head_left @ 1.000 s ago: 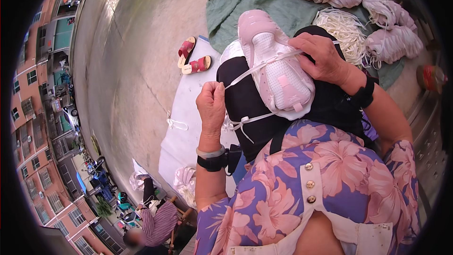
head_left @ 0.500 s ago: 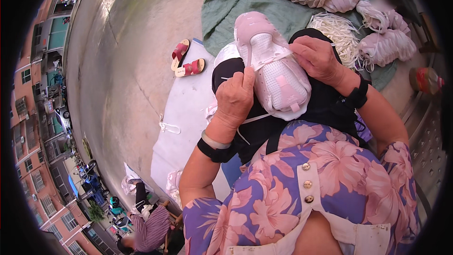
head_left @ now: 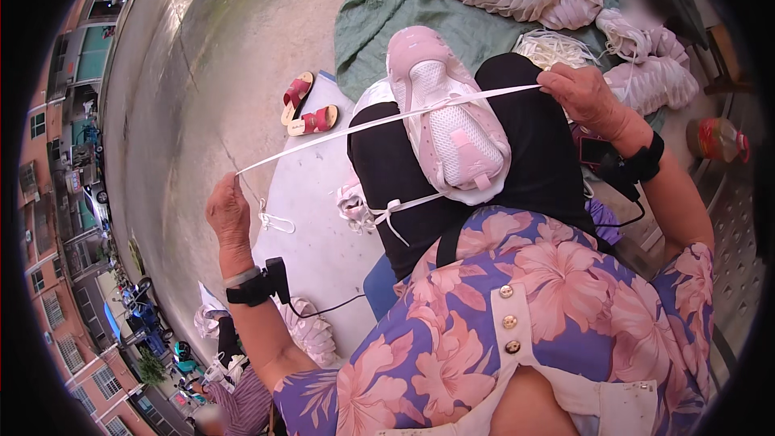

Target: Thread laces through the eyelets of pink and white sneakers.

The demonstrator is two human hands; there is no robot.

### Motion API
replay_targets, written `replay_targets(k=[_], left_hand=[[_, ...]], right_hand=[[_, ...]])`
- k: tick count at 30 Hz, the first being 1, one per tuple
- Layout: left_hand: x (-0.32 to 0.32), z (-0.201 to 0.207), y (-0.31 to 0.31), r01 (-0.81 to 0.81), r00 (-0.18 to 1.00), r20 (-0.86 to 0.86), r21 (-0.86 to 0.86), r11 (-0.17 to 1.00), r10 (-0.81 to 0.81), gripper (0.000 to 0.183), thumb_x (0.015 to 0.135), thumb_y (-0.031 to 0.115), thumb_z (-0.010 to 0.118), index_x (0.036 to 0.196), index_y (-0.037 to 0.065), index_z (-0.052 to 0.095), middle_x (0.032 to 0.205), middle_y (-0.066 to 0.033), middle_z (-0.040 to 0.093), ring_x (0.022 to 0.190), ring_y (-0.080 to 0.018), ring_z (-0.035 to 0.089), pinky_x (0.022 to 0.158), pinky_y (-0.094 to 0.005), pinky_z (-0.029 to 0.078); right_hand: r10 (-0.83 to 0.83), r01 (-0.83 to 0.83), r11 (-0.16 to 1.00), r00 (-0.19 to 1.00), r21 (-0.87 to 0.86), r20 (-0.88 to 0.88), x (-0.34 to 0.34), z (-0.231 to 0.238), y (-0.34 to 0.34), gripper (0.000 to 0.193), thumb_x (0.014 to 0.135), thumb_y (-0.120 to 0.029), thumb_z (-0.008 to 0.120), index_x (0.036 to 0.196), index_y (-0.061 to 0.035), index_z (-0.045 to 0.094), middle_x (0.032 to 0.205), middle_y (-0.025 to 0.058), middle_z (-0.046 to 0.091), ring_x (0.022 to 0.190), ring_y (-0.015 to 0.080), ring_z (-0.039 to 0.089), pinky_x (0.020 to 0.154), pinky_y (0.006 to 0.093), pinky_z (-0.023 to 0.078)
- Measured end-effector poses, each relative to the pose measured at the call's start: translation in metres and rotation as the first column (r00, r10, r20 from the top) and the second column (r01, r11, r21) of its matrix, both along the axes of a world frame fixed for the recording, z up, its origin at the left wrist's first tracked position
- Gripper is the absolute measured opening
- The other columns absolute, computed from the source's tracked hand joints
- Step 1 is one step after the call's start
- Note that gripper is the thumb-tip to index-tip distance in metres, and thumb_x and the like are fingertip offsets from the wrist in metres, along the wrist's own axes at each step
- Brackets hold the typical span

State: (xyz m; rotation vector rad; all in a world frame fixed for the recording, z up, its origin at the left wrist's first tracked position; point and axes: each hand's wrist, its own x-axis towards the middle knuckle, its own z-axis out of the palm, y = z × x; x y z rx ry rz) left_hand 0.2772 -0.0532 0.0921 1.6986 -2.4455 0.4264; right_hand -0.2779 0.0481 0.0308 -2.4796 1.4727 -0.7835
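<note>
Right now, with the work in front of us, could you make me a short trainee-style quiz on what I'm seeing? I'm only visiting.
1. Open question: what is stretched taut between the left hand and the right hand?
2. True or false: the pink-and-white shoe rests on the person's black-clad lap.
3. Count: how many red sandals lie to the left of that shoe in the picture?

Key:
1. A white lace, which runs across the shoe.
2. True.
3. Two.
</note>
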Motion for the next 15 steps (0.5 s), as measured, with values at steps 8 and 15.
replay_targets(k=[8, 15], left_hand=[[0.177, 0.058, -0.002, -0.345, 0.936, 0.088, 0.040, 0.938, 0.341, 0.013, 0.086, 0.017, 0.056, 0.090, 0.007, 0.064, 0.068, -0.0135, 0.061, 0.062, -0.0288, 0.060, 0.060, -0.0367, 0.046], [0.176, 0.084, -0.022, -0.394, 0.877, -0.222, 0.175, 0.902, 0.426, 0.015, 0.088, 0.018, 0.057, 0.091, 0.006, 0.065, 0.056, 0.0005, 0.046, 0.050, -0.0081, 0.045, 0.046, -0.0277, 0.038]], right_hand=[[-0.332, 0.331, 0.935, 0.943, -0.127, 0.013, -0.168, 0.024, 0.030, 0.017, 0.087, -0.001, 0.056, 0.104, 0.0004, 0.058, 0.093, 0.0157, 0.061, 0.083, 0.0307, 0.062, 0.071, 0.0320, 0.049], [-0.461, 0.305, 0.872, 0.775, -0.382, -0.432, -0.286, 0.076, 0.054, 0.022, 0.090, -0.004, 0.052, 0.112, 0.0000, 0.056, 0.101, 0.0147, 0.062, 0.093, 0.0302, 0.061, 0.077, 0.0315, 0.049]])
